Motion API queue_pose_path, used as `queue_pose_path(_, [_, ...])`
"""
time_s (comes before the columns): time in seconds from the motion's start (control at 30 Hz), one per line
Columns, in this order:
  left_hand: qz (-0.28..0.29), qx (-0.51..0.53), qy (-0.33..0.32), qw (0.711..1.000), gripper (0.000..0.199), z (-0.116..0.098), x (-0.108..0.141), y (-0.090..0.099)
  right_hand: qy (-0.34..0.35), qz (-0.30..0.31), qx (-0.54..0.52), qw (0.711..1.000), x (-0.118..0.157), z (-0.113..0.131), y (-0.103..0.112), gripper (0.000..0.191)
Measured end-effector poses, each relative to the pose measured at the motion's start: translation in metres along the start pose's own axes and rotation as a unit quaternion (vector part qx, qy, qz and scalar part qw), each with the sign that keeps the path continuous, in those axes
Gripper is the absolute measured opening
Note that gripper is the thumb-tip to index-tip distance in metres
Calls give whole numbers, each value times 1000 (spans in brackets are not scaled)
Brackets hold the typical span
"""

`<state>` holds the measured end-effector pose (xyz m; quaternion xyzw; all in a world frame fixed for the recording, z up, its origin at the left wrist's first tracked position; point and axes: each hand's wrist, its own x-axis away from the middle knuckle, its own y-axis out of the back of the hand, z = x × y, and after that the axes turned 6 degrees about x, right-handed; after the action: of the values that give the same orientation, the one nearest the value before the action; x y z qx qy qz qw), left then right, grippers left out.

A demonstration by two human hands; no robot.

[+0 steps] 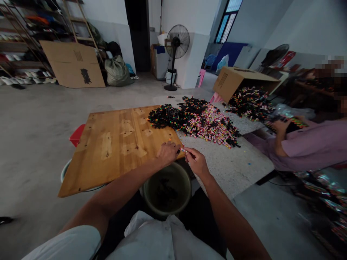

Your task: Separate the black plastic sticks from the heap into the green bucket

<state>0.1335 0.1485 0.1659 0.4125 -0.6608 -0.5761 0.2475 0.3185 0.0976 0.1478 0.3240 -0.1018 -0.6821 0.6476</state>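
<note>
My right hand (pixel 197 161) pinches a small narrow piece with a pink-and-white label (pixel 183 149) between thumb and fingers. On its other side, my left hand (pixel 168 153) is closed at the dark end of the same piece, over the near right edge of the wooden board (pixel 116 141). What kind of item it is, I cannot make out. Just beyond my hands lies a heap of similar pieces (pixel 211 124), black with bright orange, green and pink bits. Below, between my legs, stands a round tub (pixel 187 187) with dark bits in the bottom.
At the right a person in a pink shirt (pixel 311 146) handles similar pieces beside the speckled table (pixel 230 162). A tipped cardboard box (pixel 230 83) spills more pieces at the table's far end. A red container (pixel 77 135) shows past the board's left edge. A standing fan (pixel 176 41) is farther back.
</note>
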Motion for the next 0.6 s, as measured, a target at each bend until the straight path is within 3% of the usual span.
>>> queue_pose_path(0.13, [16,4,5,1000,29,-1,1,1,32,14,41,999,0,-3,3,38])
queue_pose_path(0.27, [33,5,7,999,28,-1,1,-1,-56,72,-44,995,1,-8,4,36])
queue_pose_path(0.4, [58,12,8,998,29,-3,5,-8,-109,154,-154,970,4,-17,7,37])
queue_pose_path(0.53, [115,14,25,993,31,-9,15,-17,-140,232,-203,941,8,-26,13,36])
queue_pose_path(0.6, [141,22,30,989,31,-13,23,-20,-164,300,-216,915,6,-33,19,37])
